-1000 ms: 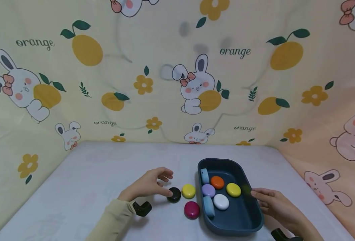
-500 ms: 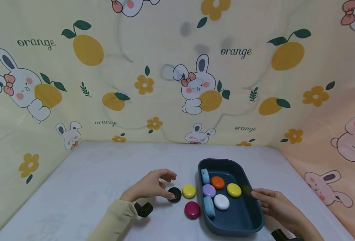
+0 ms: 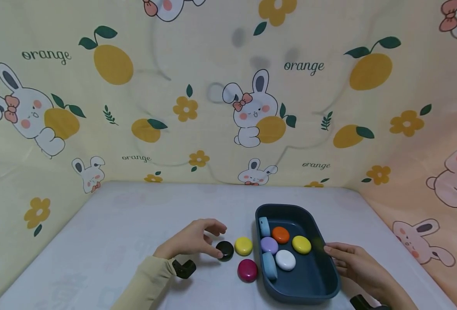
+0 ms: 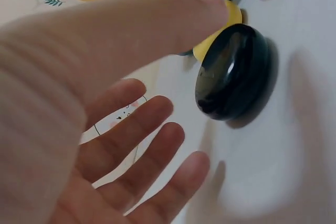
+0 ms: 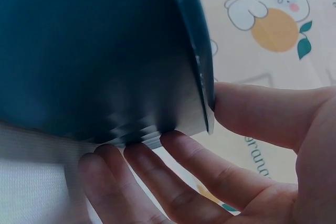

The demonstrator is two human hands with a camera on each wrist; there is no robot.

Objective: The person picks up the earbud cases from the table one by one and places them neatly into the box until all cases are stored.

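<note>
My left hand (image 3: pixel 192 237) is over the table beside a glossy black disc (image 3: pixel 225 251). Its thumb (image 4: pixel 197 19) overlaps the near edge of that disc in the head view, while the other fingers (image 4: pixel 168 192) stay spread apart from it. Right of the black disc lies a yellow disc (image 3: pixel 243 246), with a dark red disc (image 3: pixel 247 270) nearer to me. A dark blue tray (image 3: pixel 309 284) stands to the right. My right hand (image 3: pixel 358 260) holds its right side, thumb (image 5: pixel 252 109) at the rim and fingertips (image 5: pixel 176 140) against the lower outer wall.
Inside the tray are an orange disc (image 3: pixel 280 235), a yellow one, a lilac disc (image 3: pixel 269 245) and a white disc (image 3: pixel 285 260). Two light blue discs lean on its left wall. A patterned curtain (image 3: pixel 197 51) encloses the white-covered table (image 3: pixel 135 224) at the back and sides.
My left thumb has shifted slightly toward the near side of the black disc. The right hand, the tray and the discs have stayed in place.
</note>
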